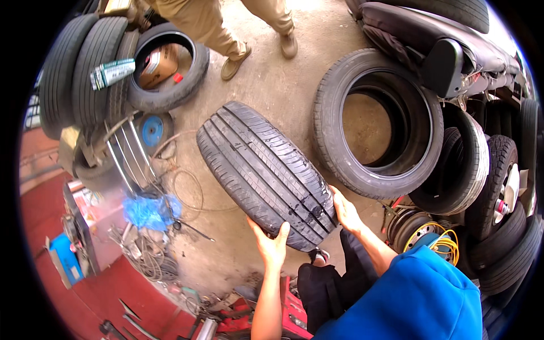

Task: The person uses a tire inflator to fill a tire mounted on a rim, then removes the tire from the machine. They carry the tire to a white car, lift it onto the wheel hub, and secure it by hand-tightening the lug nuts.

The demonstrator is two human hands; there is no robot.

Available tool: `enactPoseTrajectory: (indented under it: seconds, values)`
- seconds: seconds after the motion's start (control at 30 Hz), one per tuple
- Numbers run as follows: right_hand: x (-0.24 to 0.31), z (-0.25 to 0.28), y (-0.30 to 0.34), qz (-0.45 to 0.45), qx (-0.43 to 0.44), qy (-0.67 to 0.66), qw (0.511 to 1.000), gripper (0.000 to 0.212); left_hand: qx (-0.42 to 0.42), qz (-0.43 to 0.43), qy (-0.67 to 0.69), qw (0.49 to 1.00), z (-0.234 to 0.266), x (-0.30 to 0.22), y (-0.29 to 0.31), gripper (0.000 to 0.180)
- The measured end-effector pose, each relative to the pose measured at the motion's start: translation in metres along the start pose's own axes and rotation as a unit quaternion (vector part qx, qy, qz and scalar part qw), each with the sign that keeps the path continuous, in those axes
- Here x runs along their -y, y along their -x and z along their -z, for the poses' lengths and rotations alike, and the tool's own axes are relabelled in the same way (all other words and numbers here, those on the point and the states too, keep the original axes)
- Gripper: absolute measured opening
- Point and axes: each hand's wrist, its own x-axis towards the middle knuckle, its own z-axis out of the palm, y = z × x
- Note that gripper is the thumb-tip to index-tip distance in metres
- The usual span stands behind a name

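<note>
The black tyre [260, 170] sits at the centre of the frame, tilted, its ribbed tread facing up and its length running from upper left down to lower right. 2 bare hands have it by the lower end. The left hand [270, 245], below the middle of the frame, is spread: its thumb lies over the tread and its fingers wrap toward the lower-left edge. The right hand [348, 214], right of the middle, presses against the opposite side, so the tyre is squeezed between the 2 palms (some fingertips are hidden, so how firmly they curl I cannot tell). Dark, wet-looking patches mark the tread between the hands.

As for progress, I would judge the handling to be midway: the hold is made and the tyre is under control, while letting go of it is not yet done. Whether its far end bears on the concrete floor [272, 68] cannot be made out, nor whether a rim is fitted inside.

Right of centre lies a large flat tyre [330, 130], close to the held tyre and touched by neither hand. More standing tyres [85, 73] fill the upper left, and at the top a co-worker's beige trousers [198, 22] show.
</note>
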Motion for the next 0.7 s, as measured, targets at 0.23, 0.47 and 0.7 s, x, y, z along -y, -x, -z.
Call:
enactPoseTrajectory:
  seconds: [0.23,0.47,0.7]
  values:
    - [0.061,-0.047,0.058,-0.02,-0.132,0.022,0.991,0.063,0.078,-0.035,-0.157,0.984,0.056,-0.061,-0.044,0.113]
    - [0.152,-0.065,0.049,-0.14,-0.197,0.117,0.963,0.08,0.135,-0.053,-0.215,0.966,0.079,-0.153,-0.083,0.108]
    - [0.195,-0.025,0.053,-0.195,-0.308,0.071,0.929,0.086,0.409,-0.021,0.039,0.911,0.196,-0.083,0.012,0.101]
